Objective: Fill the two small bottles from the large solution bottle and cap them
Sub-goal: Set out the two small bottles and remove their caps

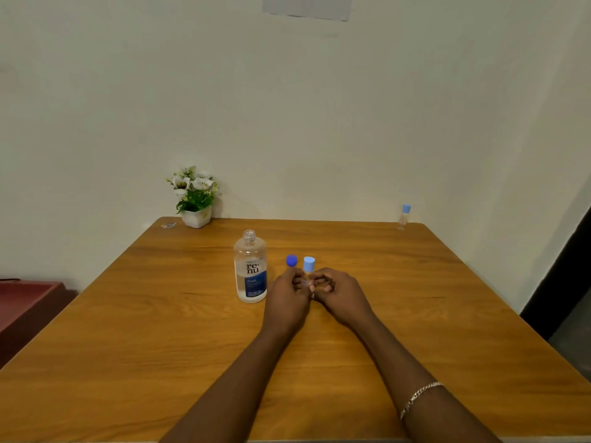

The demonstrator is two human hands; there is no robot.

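Observation:
The large clear solution bottle, with a blue and white label, stands uncapped on the wooden table. Its dark blue cap sits just right of it. A small clear bottle with a light blue cap on top stands between my hands. My left hand and my right hand both hold its body with the fingertips, and their fingers hide its lower part. A second small bottle, capped in light blue, stands at the table's far right corner.
A white pot of white flowers stands at the far left corner by the wall, with a small clear object beside it. A red-brown piece of furniture sits left of the table. A bracelet is on my right wrist.

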